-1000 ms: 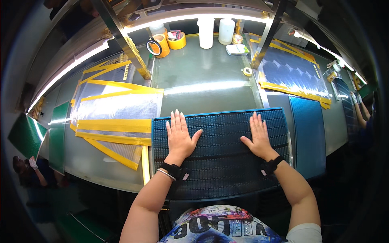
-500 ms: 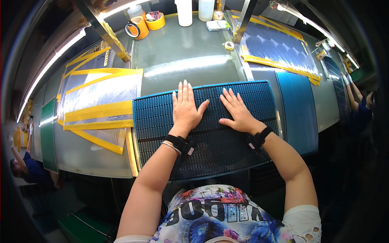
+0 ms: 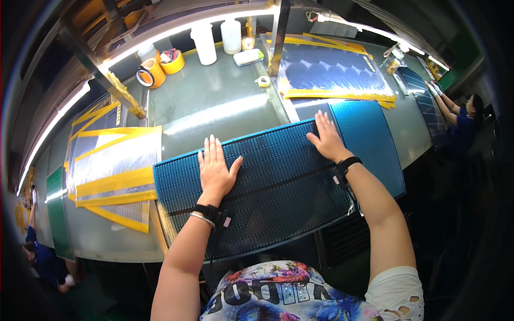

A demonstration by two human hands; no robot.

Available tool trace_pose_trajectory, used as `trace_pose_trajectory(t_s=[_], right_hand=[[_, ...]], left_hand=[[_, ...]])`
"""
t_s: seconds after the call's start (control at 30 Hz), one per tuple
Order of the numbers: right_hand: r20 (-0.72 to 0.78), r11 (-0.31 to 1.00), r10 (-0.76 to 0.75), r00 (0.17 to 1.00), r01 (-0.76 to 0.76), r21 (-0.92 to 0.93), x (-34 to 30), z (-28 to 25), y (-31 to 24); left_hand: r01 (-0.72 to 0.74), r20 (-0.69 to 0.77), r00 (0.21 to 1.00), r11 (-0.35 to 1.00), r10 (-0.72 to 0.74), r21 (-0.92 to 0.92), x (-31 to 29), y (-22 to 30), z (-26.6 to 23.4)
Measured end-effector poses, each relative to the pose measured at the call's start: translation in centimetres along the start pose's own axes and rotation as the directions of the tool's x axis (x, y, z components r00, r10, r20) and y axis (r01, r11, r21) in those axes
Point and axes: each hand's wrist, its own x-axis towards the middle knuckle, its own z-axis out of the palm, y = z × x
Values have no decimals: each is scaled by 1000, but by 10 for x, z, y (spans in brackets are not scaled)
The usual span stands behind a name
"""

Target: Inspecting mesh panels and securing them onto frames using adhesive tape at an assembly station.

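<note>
A dark blue slotted sheet [image 3: 267, 174], covered in rows of narrow openings, lies flat on the bench before me. My left hand [image 3: 218, 170] rests palm down on its left half, fingers extended toward the far edge and thumb spread. Over at the far right corner of the sheet, my right hand [image 3: 329, 140] is laid flat, its fingertips reaching past the edge. Both hands are open and hold nothing. Each wrist wears a black strap. Against the sheet's right side lies a plain blue panel [image 3: 369, 144].
Yellow-taped clear screens lie to the left [image 3: 118, 166] and far right [image 3: 326, 69]. Orange tape rolls [image 3: 152, 73], a white bottle [image 3: 203, 44] and a small tape roll [image 3: 263, 81] stand at the back. Metal posts [image 3: 278, 40] rise from the bench. A co-worker [image 3: 465, 123] works at right, another at left.
My right hand has slid right across the slotted sheet to its far right corner. My left hand stays about where it was on the sheet. The whole view has tilted and shifted.
</note>
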Motion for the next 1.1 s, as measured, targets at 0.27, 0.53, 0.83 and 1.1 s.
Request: trace_pose_trajectory(t_s=[0.27,0.53,0.83,1.1], right_hand=[[165,979,-137,977,158,-125,-12,19,-28],[247,958,-277,929,288,-7,-27,21,-83],[-121,859,-50,991,104,502,-8,11,-38],[-107,967,-222,969,205,-150,-24,38,-24]], left_hand=[[-18,-7,1000,1000,18,-10,0,4,-5],[-22,-30,999,995,19,-95,0,-1,-1],[87,-179,968,901,-178,-425,-6,-94,-52],[342,-90,940,915,-330,214,-56,-119,-32]])
